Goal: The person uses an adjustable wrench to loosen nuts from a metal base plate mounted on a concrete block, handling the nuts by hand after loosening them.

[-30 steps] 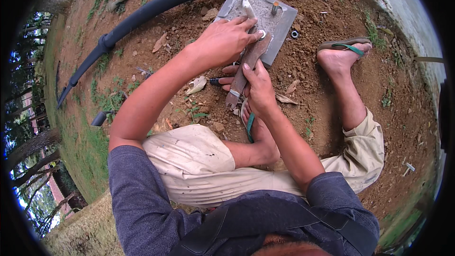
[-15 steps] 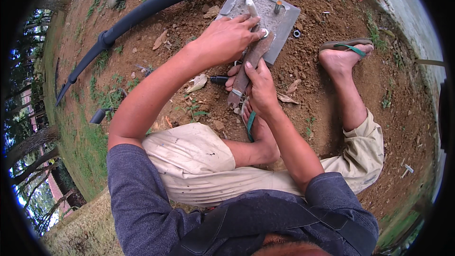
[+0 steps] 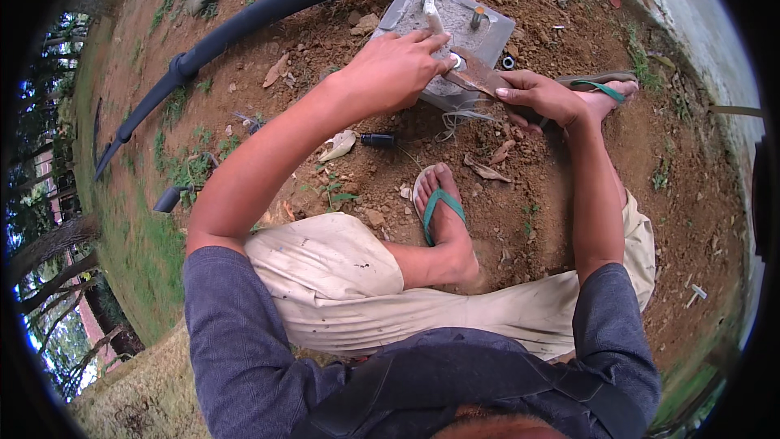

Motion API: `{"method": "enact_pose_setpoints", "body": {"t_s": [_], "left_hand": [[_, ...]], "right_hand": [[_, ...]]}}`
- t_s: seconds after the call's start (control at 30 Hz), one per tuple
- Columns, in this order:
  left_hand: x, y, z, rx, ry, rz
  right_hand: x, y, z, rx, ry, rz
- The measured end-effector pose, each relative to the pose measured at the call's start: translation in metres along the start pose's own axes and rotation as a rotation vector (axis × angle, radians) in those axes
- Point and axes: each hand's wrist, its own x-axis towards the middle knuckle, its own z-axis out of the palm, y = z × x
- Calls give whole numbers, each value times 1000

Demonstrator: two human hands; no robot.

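A rusty flat wrench (image 3: pixel 481 76) has one end around a pale nut (image 3: pixel 457 62) over a grey concrete block (image 3: pixel 457 23). My right hand (image 3: pixel 540 97) is closed on the wrench's handle, to the right of the block. From the left, my left hand (image 3: pixel 400 67) reaches over the block, thumb and finger tips gripping the wrench's end beside the nut. Close to those fingers a white tube (image 3: pixel 434 15) sticks up from the block. Threaded bolts rise from it, a bare rusty one (image 3: pixel 477 17) at the far right. Part of the nut is hidden by my fingers.
A loose nut (image 3: pixel 509 62) lies on the soil right of the block. Behind it stretches a thick black pole (image 3: pixel 284 12). A black cylinder (image 3: pixel 378 140), dry leaves (image 3: pixel 486 169) and thin wires (image 3: pixel 465 118) lie nearer. My sandalled foot (image 3: pixel 444 211) is in front.
My right hand has swung the wrench's handle from near me round to the right, about the nut. My left hand has stayed almost in place.
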Motion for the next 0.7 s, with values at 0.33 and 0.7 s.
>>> {"method": "enact_pose_setpoints", "body": {"t_s": [0.33,0.7], "left_hand": [[0,-2,1,-13,-4,-3],[4,3,-4,-15,-15,-10]], "right_hand": [[8,50,127,527,247,-287],[62,17,195,799,589,-415]]}}
